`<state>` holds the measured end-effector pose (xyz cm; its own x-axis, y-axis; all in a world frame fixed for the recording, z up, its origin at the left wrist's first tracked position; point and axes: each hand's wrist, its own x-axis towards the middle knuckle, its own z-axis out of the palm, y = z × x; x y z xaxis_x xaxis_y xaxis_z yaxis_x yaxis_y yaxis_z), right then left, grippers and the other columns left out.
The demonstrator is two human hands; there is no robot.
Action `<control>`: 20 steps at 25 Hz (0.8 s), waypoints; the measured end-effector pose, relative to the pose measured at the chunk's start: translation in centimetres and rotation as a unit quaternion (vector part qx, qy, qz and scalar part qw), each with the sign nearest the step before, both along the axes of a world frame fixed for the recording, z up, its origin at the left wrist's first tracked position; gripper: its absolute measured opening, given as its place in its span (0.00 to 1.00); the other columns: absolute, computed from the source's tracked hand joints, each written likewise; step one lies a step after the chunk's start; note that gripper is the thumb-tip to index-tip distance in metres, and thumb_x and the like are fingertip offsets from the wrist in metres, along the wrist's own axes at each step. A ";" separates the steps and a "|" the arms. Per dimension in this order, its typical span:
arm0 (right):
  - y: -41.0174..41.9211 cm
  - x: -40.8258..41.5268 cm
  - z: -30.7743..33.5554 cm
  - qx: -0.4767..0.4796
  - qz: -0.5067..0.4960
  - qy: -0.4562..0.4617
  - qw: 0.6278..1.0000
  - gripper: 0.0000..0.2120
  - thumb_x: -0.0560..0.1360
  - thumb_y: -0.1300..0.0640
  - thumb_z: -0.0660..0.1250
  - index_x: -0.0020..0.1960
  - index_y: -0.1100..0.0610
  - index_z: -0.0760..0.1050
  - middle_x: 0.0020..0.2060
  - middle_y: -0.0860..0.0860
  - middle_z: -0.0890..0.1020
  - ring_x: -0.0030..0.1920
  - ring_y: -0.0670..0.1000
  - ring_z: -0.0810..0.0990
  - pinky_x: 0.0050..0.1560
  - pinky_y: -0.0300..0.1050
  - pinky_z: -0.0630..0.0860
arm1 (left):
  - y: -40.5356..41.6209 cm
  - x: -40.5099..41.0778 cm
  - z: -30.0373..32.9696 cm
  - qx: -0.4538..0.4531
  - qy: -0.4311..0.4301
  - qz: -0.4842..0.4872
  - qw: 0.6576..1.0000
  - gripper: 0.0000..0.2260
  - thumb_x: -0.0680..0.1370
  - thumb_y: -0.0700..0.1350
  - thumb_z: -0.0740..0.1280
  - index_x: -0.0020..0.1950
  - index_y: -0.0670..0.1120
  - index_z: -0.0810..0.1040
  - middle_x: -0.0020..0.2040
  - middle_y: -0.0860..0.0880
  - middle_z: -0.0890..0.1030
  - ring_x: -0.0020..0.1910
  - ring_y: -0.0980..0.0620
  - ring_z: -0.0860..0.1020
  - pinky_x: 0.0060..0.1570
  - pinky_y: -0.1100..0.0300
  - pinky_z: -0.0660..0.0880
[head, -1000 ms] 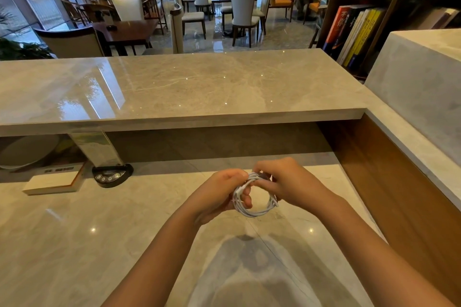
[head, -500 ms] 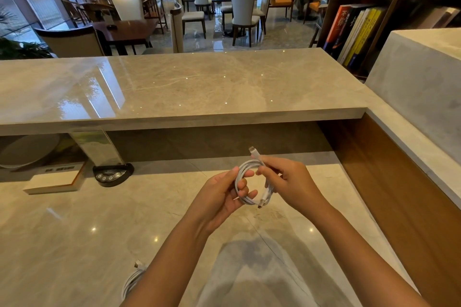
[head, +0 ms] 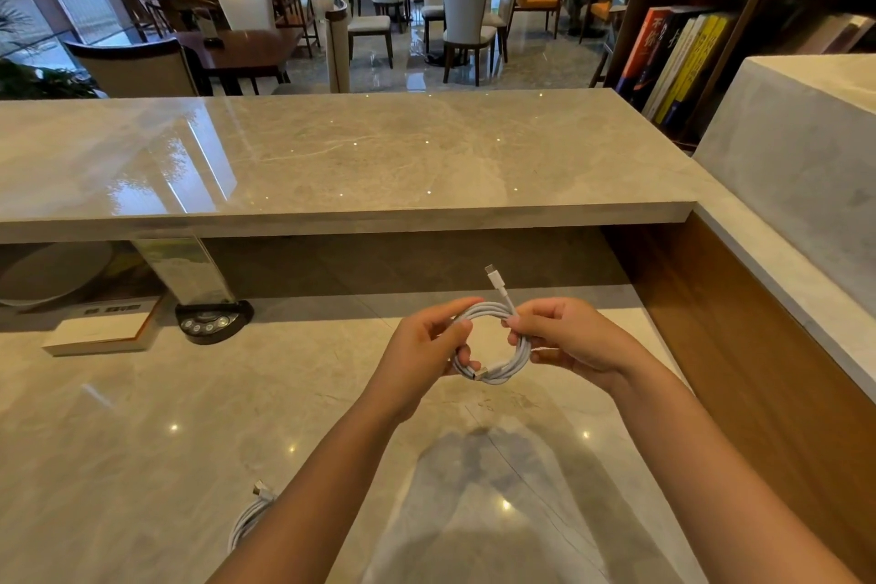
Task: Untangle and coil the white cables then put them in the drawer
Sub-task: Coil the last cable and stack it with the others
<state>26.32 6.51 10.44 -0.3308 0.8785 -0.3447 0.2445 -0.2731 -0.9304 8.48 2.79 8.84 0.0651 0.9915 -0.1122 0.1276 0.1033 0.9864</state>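
Note:
A white cable (head: 493,341) wound into a small round coil hangs above the marble desk between both hands. My left hand (head: 422,356) pinches the coil's left side. My right hand (head: 564,341) grips its right side, and one plug end sticks up above those fingers. The other plug lies along the bottom of the coil. A second white cable (head: 249,519) rests on the desk at the lower left, partly hidden behind my left forearm. No drawer is in view.
A raised marble counter (head: 332,166) runs across in front, with a wood-panelled side wall (head: 739,346) to the right. A book (head: 102,332) and a dark round button device (head: 213,320) sit at the left under the counter.
The hands have spread a little, opening the coil into a wider ring. One plug end now stands up above my right fingers. The second cable came into view at the lower left.

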 end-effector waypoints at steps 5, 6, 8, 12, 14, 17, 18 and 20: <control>-0.5 0.0 -0.8 -0.088 -0.027 0.136 0.986 0.05 0.76 0.62 0.64 0.42 0.59 0.75 0.31 0.51 0.78 0.31 0.46 0.79 0.36 0.38 0.80 | 0.2 -0.1 -0.4 0.019 0.046 0.004 0.999 0.12 0.80 0.41 0.60 0.57 0.53 0.79 0.39 0.51 0.81 0.36 0.56 0.77 0.40 0.61 0.80; -0.4 0.2 -0.9 -0.095 -0.009 0.126 0.987 0.04 0.75 0.62 0.65 0.41 0.59 0.75 0.31 0.52 0.78 0.31 0.46 0.79 0.37 0.39 0.79 | 0.2 -0.2 -0.6 0.020 0.059 -0.002 0.998 0.12 0.80 0.40 0.60 0.58 0.51 0.79 0.37 0.50 0.80 0.34 0.56 0.77 0.39 0.62 0.80; -0.4 0.4 -1.0 -0.077 0.024 0.053 0.995 0.02 0.74 0.62 0.67 0.42 0.59 0.76 0.34 0.53 0.80 0.33 0.47 0.81 0.38 0.40 0.79 | 0.1 -0.5 -1.0 -0.002 0.053 -0.011 0.999 0.13 0.80 0.39 0.60 0.59 0.48 0.79 0.32 0.51 0.79 0.31 0.58 0.77 0.37 0.63 0.78; -0.5 -0.4 -1.4 0.015 -0.002 -0.080 0.997 0.05 0.72 0.61 0.69 0.48 0.59 0.79 0.37 0.53 0.85 0.35 0.47 0.84 0.33 0.37 0.78 | 0.1 -0.8 -1.0 -0.071 -0.020 0.000 0.997 0.13 0.79 0.39 0.60 0.56 0.51 0.80 0.36 0.46 0.79 0.29 0.59 0.77 0.36 0.63 0.78; -0.5 -1.0 -1.7 0.030 -0.025 -0.104 0.994 0.05 0.73 0.59 0.69 0.47 0.59 0.80 0.36 0.54 0.85 0.32 0.46 0.83 0.32 0.38 0.79 | -0.1 -1.1 -1.1 -0.083 -0.051 0.005 0.995 0.13 0.79 0.38 0.60 0.56 0.51 0.80 0.35 0.45 0.78 0.29 0.58 0.77 0.36 0.63 0.78; -0.6 -1.5 -2.1 -0.017 0.000 -0.097 0.995 0.06 0.74 0.58 0.68 0.45 0.61 0.81 0.36 0.56 0.84 0.31 0.48 0.82 0.34 0.39 0.79 | -0.4 -1.5 -1.6 -0.084 -0.065 0.030 0.994 0.13 0.79 0.37 0.60 0.59 0.46 0.79 0.34 0.45 0.77 0.29 0.57 0.76 0.36 0.63 0.78; -0.7 -1.8 -2.1 -0.046 0.016 -0.076 0.996 0.06 0.74 0.58 0.68 0.45 0.61 0.81 0.37 0.56 0.84 0.32 0.48 0.82 0.35 0.39 0.79 | -0.6 -1.7 -1.8 -0.086 -0.073 0.040 0.993 0.13 0.79 0.37 0.59 0.60 0.45 0.78 0.34 0.45 0.76 0.29 0.57 0.75 0.37 0.63 0.79; -0.9 -2.3 -2.3 -0.072 0.034 -0.035 0.996 0.07 0.74 0.59 0.68 0.47 0.62 0.80 0.38 0.56 0.83 0.33 0.48 0.81 0.35 0.37 0.79 | -1.1 -2.3 -2.1 -0.084 -0.077 0.052 0.992 0.13 0.79 0.36 0.59 0.60 0.44 0.78 0.35 0.43 0.77 0.31 0.55 0.76 0.39 0.62 0.80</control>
